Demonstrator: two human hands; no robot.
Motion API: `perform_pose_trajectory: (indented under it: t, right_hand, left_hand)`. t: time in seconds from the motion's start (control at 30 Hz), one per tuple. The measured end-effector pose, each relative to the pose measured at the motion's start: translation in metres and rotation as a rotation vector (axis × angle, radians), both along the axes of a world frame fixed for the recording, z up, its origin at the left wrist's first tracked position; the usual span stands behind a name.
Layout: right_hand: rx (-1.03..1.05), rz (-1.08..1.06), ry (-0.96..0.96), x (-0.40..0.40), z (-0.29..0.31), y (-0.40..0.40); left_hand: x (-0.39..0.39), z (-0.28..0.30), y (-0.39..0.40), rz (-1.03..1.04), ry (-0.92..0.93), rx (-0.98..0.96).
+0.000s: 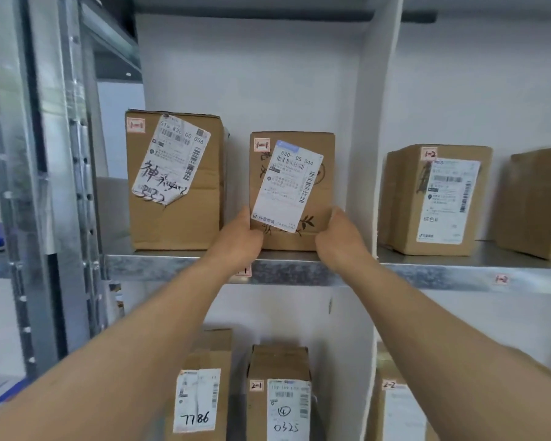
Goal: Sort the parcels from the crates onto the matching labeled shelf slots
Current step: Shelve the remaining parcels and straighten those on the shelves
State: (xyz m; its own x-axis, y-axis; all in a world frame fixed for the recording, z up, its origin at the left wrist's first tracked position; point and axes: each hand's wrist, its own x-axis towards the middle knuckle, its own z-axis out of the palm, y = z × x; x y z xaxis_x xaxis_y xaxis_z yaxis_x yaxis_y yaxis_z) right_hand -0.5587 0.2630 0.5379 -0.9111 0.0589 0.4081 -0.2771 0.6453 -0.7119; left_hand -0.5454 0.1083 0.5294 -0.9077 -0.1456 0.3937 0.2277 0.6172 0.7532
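— Head view: what do I have at the shelf edge?

— I see both hands on one brown cardboard parcel (323, 173) standing upright on the galvanized metal shelf (178, 268), in the slot whose front lip carries a small label partly hidden by the left wrist. The left hand (240, 237) grips its lower left corner, the right hand (339, 235) its lower right corner, fingers curled round the sides. The parcel's base sits just behind the shelf lip.

— Room to either side?

— A narrow gap separates it from the taller parcel (175, 224) on its left, which bears a wrinkled, peeling white waybill with handwriting. On its right stands a white divider panel (368, 154), near the right hand. Above the parcel there is open space up to the next shelf.

— Surfaces?

— Matte, slightly creased cardboard with a printed leaf pattern; a smooth white shipping label (288, 186) is stuck on tilted, and a small tag reading 1-1 (262, 145) sits at the top left. The shelf metal is mottled and dull.
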Motion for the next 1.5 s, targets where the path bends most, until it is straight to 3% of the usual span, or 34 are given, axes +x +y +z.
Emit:
perform_pose_trajectory:
  t: [0.47, 0.57, 0.67, 0.77, 0.9, 1.17, 1.5]
  right_hand:
    - [0.042, 0.032, 0.01, 0.003, -0.001, 0.01]
    - [0.118, 0.021, 0.104, 0.013, -0.001, 0.012]
    - [0.286, -0.054, 0.276, 0.027, -0.003, 0.023]
    - [0.406, -0.149, 0.406, 0.036, -0.002, 0.046]
    - [0.466, -0.24, 0.486, 0.036, -0.001, 0.092]
    - [0.402, -0.33, 0.462, 0.022, 0.002, 0.199]
    - [0.146, -0.069, 0.058, -0.025, 0.003, 0.256]
  left_hand:
    - [0.009, 0.0, 0.01, -0.045, 0.049, -0.002]
    - [0.015, -0.002, 0.012, -0.046, 0.219, 0.021]
    - [0.019, -0.005, 0.022, 0.019, 0.44, -0.131]
    - [0.025, -0.007, 0.045, 0.086, 0.508, -0.282]
    - [0.031, -0.006, 0.089, 0.018, 0.593, -0.391]
    - [0.016, 0.001, 0.19, -0.112, 0.534, -0.408]
    - [-0.039, -0.002, 0.234, 0.003, 0.229, -0.319]
